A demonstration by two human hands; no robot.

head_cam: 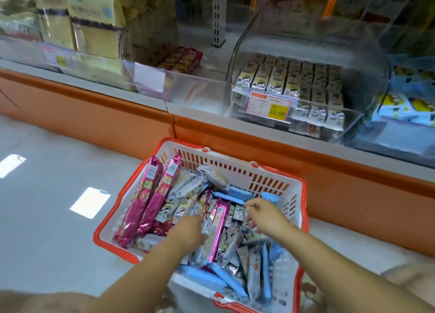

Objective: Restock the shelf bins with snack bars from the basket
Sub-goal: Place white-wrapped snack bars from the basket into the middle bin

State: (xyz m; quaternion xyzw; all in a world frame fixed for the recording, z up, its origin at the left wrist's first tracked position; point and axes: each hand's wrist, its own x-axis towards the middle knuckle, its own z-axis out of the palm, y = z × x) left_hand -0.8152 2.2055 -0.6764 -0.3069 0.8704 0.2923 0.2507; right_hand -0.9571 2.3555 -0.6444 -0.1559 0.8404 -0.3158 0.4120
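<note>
Basket (230,159) on floor (47,218), in front of the shelf. Snack bars (226,244) heaped inside: silver, blue and pink wrappers. Left hand (188,232) down among the silver bars, fingers buried; cannot tell the grip. Right hand (268,216) just over the blue bars, fingers loosely curled; cannot tell if holding. Clear shelf bin (353,124) above holds rows of bars.

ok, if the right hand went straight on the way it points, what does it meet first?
Probably the blue pack lying just past the fingertips of the right hand, in the basket. Depth is unclear, so the hand might pass over it.
</note>
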